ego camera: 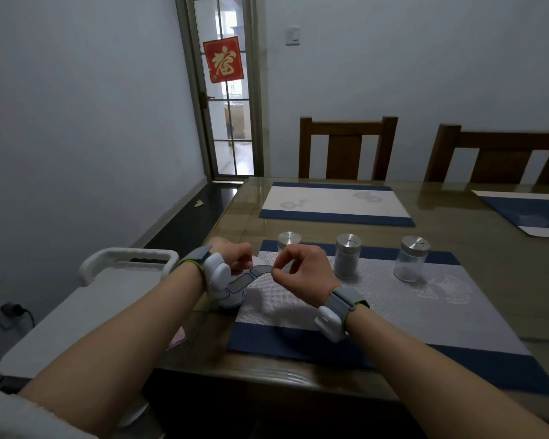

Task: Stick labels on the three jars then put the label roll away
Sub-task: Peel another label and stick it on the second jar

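Note:
Three clear glass jars with silver lids stand in a row on the near placemat (pixel 393 312): the left jar (pixel 288 242) partly behind my right hand, the middle jar (pixel 347 256), and the right jar (pixel 411 259). The label roll (pixel 232 299) rests at the mat's left edge below my left wrist, and a strip of grey labels (pixel 246 278) runs up from it between my hands. My left hand (pixel 235 253) pinches the strip's backing. My right hand (pixel 301 270) pinches the free end of the strip. No label is visible on any jar.
The wooden table (pixel 488 248) has a glass top, with a second placemat (pixel 336 202) behind and a third (pixel 530 213) at far right. Two wooden chairs (pixel 346 147) stand along the far side. A white cart (pixel 86 299) sits left of the table.

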`<action>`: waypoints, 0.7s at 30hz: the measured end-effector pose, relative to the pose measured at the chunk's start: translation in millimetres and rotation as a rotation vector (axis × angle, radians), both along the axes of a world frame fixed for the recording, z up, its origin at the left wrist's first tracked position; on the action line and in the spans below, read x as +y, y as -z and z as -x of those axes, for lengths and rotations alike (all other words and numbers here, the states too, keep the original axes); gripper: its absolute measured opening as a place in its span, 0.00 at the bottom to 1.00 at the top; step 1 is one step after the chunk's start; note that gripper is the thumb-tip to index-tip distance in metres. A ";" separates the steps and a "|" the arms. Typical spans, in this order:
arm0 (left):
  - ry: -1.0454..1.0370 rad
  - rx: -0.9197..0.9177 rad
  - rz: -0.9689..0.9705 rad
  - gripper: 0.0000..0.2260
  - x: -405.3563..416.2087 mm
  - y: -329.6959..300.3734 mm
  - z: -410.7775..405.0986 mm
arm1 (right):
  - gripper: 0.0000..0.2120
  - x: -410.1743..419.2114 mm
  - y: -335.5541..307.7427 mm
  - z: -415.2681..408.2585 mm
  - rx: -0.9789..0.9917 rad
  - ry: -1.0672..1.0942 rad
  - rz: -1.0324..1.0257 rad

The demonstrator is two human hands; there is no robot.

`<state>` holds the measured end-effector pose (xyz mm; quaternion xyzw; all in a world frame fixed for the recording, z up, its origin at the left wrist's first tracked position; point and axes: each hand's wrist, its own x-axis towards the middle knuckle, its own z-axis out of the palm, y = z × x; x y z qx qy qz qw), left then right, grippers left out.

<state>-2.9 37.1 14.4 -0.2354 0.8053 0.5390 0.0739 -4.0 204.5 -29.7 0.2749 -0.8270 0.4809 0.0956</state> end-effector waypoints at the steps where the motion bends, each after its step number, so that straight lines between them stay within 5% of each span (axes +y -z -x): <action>1: -0.013 0.010 0.003 0.09 -0.5 0.1 1.2 | 0.08 1.0 0.0 0.5 -0.003 -0.005 0.002; 11: 0.036 0.103 0.289 0.11 -8.1 12.5 14.8 | 0.10 13.1 0.4 7.3 -0.044 0.047 0.102; 21: 0.171 0.521 0.467 0.05 51.9 9.1 24.4 | 0.07 59.3 -5.1 26.2 -0.168 0.311 0.375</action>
